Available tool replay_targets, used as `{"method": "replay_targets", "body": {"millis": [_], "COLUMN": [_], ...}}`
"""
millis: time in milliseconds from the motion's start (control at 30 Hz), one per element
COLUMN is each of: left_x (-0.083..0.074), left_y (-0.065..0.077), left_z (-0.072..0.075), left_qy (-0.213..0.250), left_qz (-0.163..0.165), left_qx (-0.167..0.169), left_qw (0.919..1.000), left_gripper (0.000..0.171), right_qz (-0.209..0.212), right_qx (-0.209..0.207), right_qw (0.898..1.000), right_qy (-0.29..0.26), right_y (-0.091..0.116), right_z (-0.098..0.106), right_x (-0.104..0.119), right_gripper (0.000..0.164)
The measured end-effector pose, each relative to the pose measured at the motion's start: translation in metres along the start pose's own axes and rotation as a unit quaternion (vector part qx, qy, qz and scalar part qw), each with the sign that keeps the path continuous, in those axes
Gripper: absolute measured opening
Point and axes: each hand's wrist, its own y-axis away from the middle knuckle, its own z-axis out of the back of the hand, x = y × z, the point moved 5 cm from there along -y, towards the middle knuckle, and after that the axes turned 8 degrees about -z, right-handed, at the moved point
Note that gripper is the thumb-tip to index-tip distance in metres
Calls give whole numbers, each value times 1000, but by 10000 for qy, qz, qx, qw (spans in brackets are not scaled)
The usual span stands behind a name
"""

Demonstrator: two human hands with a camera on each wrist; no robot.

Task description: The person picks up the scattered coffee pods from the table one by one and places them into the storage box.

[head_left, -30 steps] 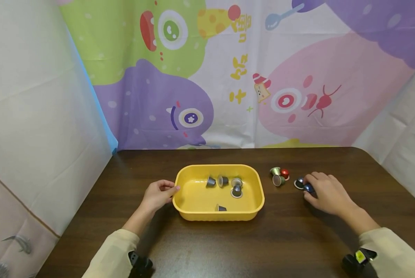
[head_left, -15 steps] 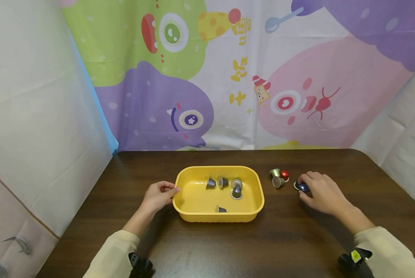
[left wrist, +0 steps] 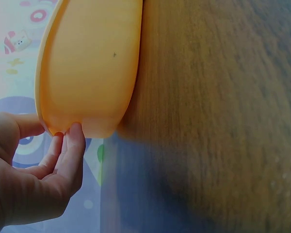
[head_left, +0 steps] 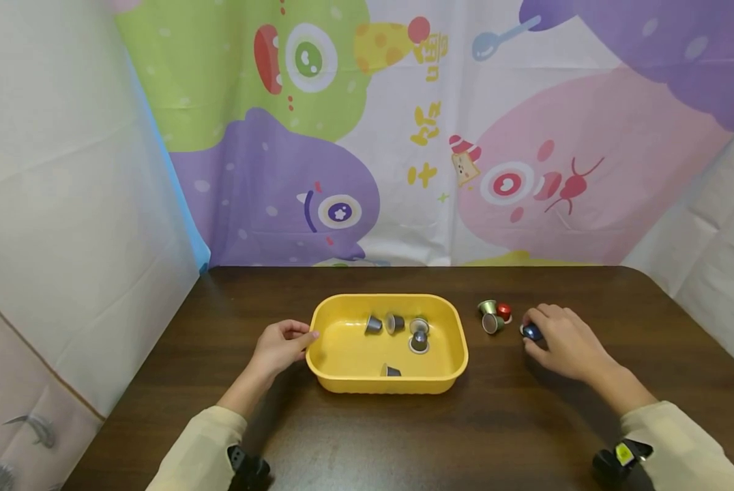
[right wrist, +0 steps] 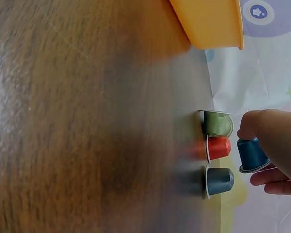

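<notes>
My left hand (head_left: 280,349) pinches the left rim of a yellow plastic tub (head_left: 387,385), thumb on one side of the wall and fingers on the other, as the left wrist view also shows. Inside the tub lie several grey coffee capsules (head_left: 419,341). Over on the right, my right hand (head_left: 566,341) holds a blue coffee capsule (right wrist: 251,154) between thumb and fingers. Close beside it in the right wrist view, a dark grey-blue capsule (right wrist: 219,181) lies on its side on the table; from the head it is mostly covered by the held capsule and hand.
Between tub and right hand, a red capsule (head_left: 504,311) and two green capsules (head_left: 492,322) cluster on the dark wooden table (head_left: 367,436). A printed cartoon curtain (head_left: 416,225) hangs behind the table's far edge.
My right hand has shifted a little to the left with the blue capsule, bringing it in front of the dark one. The left hand stays on the tub's rim.
</notes>
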Motion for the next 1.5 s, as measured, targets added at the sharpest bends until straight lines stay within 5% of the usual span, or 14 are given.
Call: {"method": "replay_targets", "body": {"millis": [1500], "left_x": [1], "left_y": [1], "left_z": [0], "left_qy": [73], "left_qz": [-40], "left_qx": [-43], "left_qw": [10000], "left_gripper": [30], "right_qz": [95], "right_qx": [168], "right_qw": [9995], "right_qy": [-230], "right_y": [-37], "right_z": [17], "right_x": [28], "right_gripper": [28]}}
